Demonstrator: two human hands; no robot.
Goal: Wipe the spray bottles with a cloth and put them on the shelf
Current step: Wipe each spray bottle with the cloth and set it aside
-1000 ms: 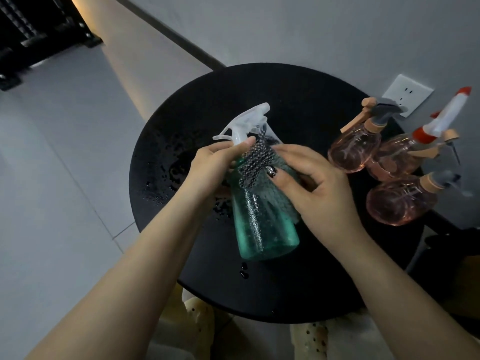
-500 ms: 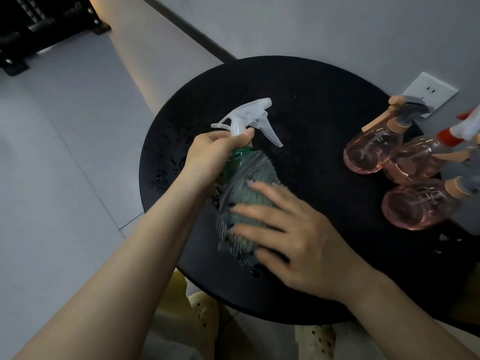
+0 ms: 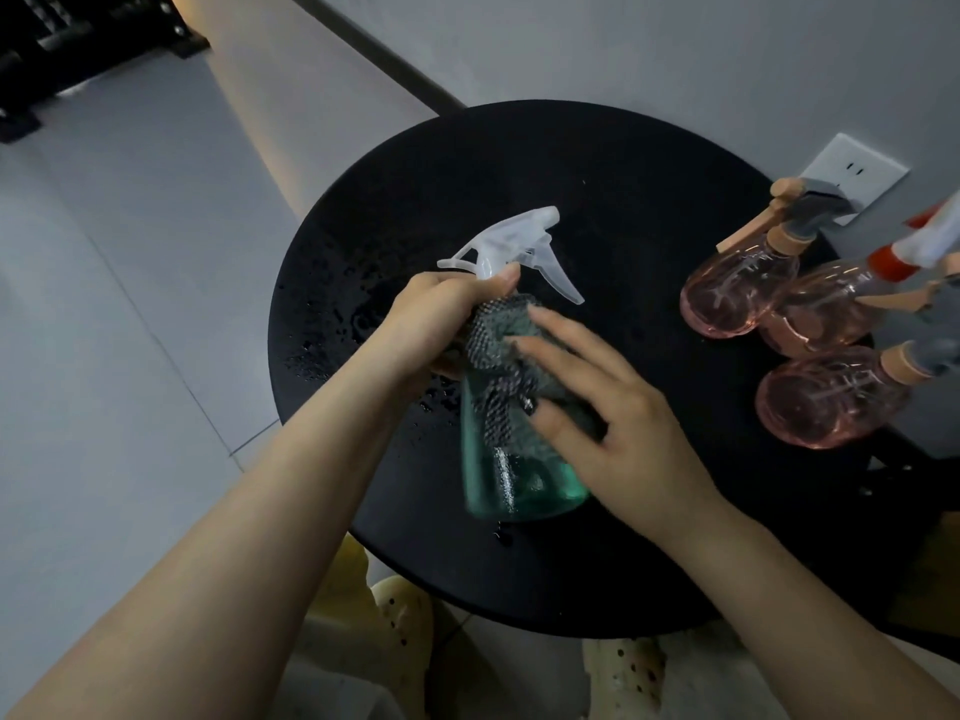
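Observation:
A green spray bottle (image 3: 519, 480) with a clear white trigger head (image 3: 511, 246) is held over the round black table (image 3: 597, 200). My left hand (image 3: 441, 314) grips it at the neck, just under the trigger. My right hand (image 3: 608, 423) presses a grey textured cloth (image 3: 498, 345) against the bottle's upper body, fingers spread over it. The lower half of the bottle shows below the cloth. Three pink spray bottles (image 3: 737, 293) (image 3: 826, 314) (image 3: 831, 397) stand grouped at the table's right side.
Water droplets (image 3: 332, 330) speckle the table's left part. A white wall socket (image 3: 852, 174) sits behind the pink bottles. A dark rack (image 3: 78, 44) stands at the top left on the pale tiled floor. Cream perforated shoes (image 3: 400, 615) show under the table edge.
My right hand slid the cloth from the bottle's lower body up to its shoulder, uncovering the green base. My left hand kept its grip on the neck.

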